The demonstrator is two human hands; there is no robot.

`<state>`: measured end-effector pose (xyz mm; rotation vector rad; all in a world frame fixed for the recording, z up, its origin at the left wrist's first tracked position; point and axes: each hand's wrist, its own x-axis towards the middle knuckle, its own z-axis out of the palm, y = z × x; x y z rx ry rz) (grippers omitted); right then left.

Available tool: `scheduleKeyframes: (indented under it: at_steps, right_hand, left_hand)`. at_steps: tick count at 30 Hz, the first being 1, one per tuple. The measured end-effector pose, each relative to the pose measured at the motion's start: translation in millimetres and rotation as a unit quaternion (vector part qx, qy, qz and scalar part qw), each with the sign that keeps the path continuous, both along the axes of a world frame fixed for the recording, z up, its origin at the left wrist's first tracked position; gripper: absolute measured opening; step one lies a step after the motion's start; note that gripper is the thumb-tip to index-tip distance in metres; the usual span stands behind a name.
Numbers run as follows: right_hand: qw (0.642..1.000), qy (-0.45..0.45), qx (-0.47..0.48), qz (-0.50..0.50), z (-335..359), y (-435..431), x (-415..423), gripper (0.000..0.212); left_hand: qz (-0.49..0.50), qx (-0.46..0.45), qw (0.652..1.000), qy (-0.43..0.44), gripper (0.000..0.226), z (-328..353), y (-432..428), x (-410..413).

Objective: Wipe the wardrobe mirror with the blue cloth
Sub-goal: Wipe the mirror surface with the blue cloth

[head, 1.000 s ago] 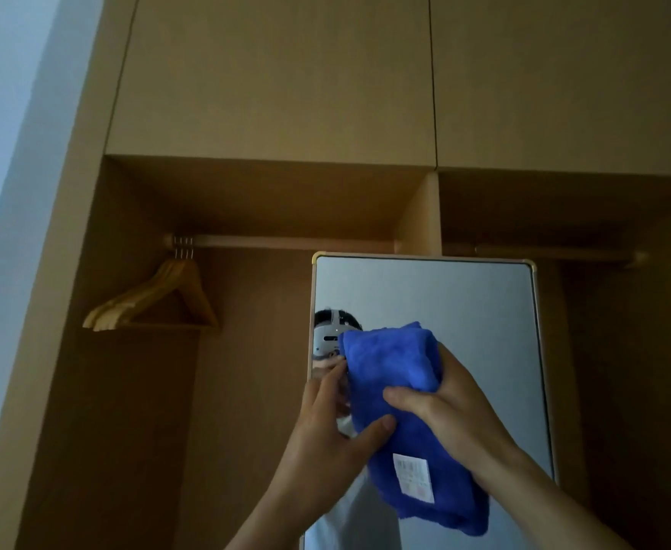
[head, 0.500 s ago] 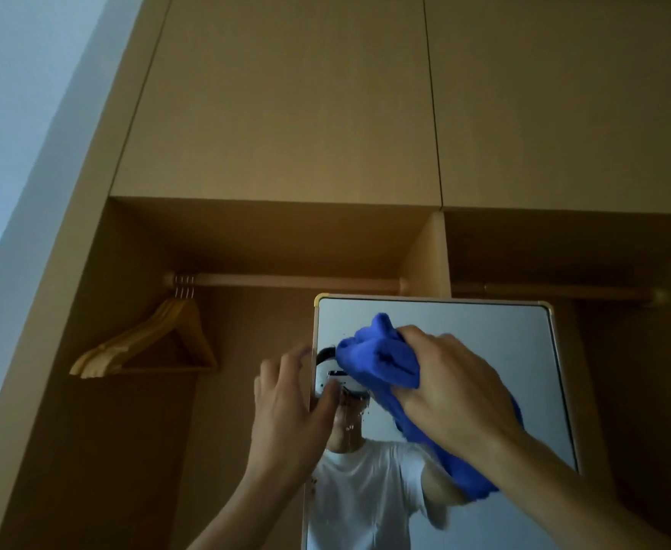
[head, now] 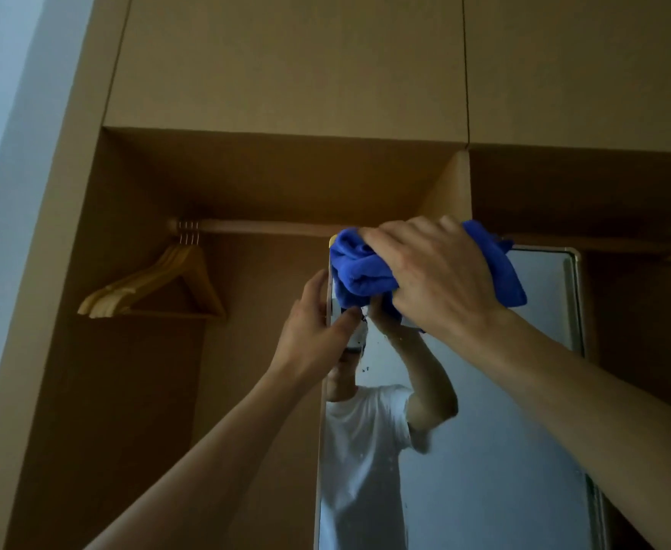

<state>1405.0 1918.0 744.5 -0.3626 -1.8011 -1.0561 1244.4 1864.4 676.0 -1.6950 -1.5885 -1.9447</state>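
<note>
Mirror (head: 504, 430) top-left corner: right hand (head: 433, 279) grips blue cloth (head: 359, 271) against it | left hand (head: 314, 331) clasps its left edge

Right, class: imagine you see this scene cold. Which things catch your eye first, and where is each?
The bright blue cloth stands out most, bunched under the right hand at the top left corner of the mirror. The left hand grips the mirror's left edge just below it. Off to the left, wooden hangers hang from the rail.
</note>
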Motion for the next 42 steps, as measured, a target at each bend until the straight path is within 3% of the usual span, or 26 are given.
scheduleKeyframes:
  at_steps: [4, 9, 16, 21, 29, 35, 42]
  right_hand:
    - [0.999, -0.008, -0.029, -0.028, -16, 9, -18, 0.061]
    - [0.998, 0.012, -0.054, 0.019, -17, 14, -25, 0.043]
    - [0.996, -0.025, -0.080, 0.029, -39, 22, -23, 0.040]
    - [0.995, -0.049, -0.087, 0.028, -70, 26, -19, 0.050]
    - [1.000, -0.029, -0.002, -0.010, -62, 28, -16, 0.052]
    - [0.999, 0.013, -0.034, 0.000, -6, 17, -17, 0.052]
    - [0.997, -0.046, -0.056, 0.016, -53, 19, -15, 0.049]
  left_hand:
    - [-0.023, -0.011, 1.000, -0.007, 0.083, 0, -1, -1]
    - [-0.021, 0.000, 1.000, 0.008, 0.077, -4, 2, -5]
    - [-0.048, 0.005, 0.999, 0.001, 0.074, -14, 5, -17]
    - [-0.062, -0.005, 0.998, -0.016, 0.077, -31, 2, -17]
    - [-0.064, 0.010, 0.998, -0.027, 0.056, -46, 1, -7]
    - [-0.033, 0.006, 0.999, -0.024, 0.051, -48, 4, -5]
    - [-0.043, 0.019, 0.997, -0.056, 0.046, -54, 6, -3]
